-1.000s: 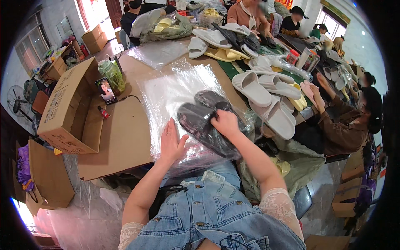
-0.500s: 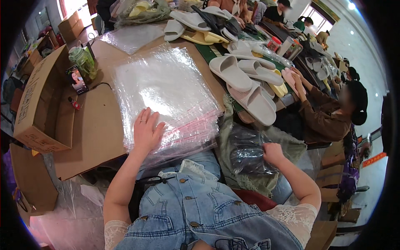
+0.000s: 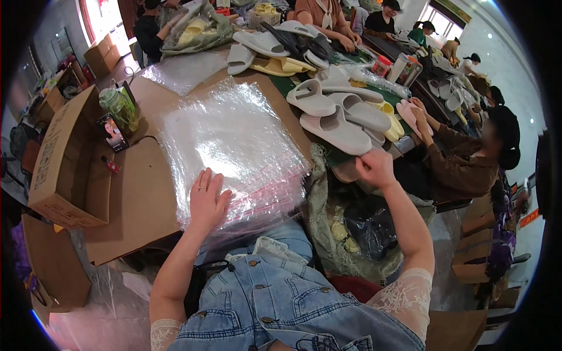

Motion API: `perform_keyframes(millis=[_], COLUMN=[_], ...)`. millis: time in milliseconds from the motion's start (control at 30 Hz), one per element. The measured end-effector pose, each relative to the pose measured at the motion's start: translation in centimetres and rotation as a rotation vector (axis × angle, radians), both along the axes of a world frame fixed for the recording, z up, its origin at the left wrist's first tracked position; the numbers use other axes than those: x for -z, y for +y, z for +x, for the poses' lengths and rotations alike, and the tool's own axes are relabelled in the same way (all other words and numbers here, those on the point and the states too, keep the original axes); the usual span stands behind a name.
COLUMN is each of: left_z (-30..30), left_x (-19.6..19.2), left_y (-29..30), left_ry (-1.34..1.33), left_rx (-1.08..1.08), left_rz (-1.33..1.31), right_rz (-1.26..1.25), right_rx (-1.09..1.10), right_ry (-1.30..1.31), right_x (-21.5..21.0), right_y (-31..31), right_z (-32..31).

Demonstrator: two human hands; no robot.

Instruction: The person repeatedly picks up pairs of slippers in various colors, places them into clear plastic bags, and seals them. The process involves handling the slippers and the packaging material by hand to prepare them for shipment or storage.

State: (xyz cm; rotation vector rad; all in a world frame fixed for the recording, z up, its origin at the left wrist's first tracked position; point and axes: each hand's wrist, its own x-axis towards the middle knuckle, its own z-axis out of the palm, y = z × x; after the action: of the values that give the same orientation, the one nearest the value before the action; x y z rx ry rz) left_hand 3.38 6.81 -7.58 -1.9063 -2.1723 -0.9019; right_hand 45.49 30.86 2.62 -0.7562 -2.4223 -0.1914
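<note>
My left hand lay flat and open, fingers spread, on the near edge of the stack of clear plastic bags; it gripped nothing, only pressed down on the top sheet. The stack sat on the brown cardboard-covered surface right in front of me, its near corner hanging slightly over the edge above my denim lap.

My right hand was up at the near edge of the pile of pale slippers, loosely curled with the fingers bent inward. It touched the closest beige slipper or something just under it, but I could not tell whether it actually had hold of anything. Below that hand, a dark plastic-wrapped bundle rested in a greenish sack beside my knee.

To my left, an open cardboard box stood on its side, with a green-tinted jar and a small card near it. Across the surface on the right, another person in a brown top reached both hands toward a pink slipper.
</note>
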Motion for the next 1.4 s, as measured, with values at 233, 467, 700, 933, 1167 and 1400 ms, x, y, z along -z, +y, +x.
perform_keyframes(millis=[233,467,700,933,1167,1400], left_z=[0.6,0.7,0.6,1.0,0.5,0.8], left_x=[-0.2,0.2,-0.2,-1.2,-0.6,-0.9], left_y=[0.2,0.0,0.1,-0.1,0.0,-0.2], left_ry=[0.018,0.032,0.020,-0.003,-0.010,-0.028], left_rx=[-0.015,-0.040,-0.013,-0.028,-0.023,-0.023], left_rz=[-0.014,-0.022,-0.015,-0.048,-0.071,-0.093], right_rz=[-0.819,-0.958,-0.206,-0.140,-0.200,-0.014], right_rx=[0.043,-0.020,0.382,0.709,0.716,0.483], right_ry=[-0.348,0.040,0.424,0.131,0.030,-0.047], right_x=[-0.7,-4.3,-2.2,-1.3,0.2,-0.7], right_y=[0.3,-2.7,12.3,23.0,26.6,23.2], right_z=[-5.4,-7.0,-8.7,-8.4,-12.5,-15.9])
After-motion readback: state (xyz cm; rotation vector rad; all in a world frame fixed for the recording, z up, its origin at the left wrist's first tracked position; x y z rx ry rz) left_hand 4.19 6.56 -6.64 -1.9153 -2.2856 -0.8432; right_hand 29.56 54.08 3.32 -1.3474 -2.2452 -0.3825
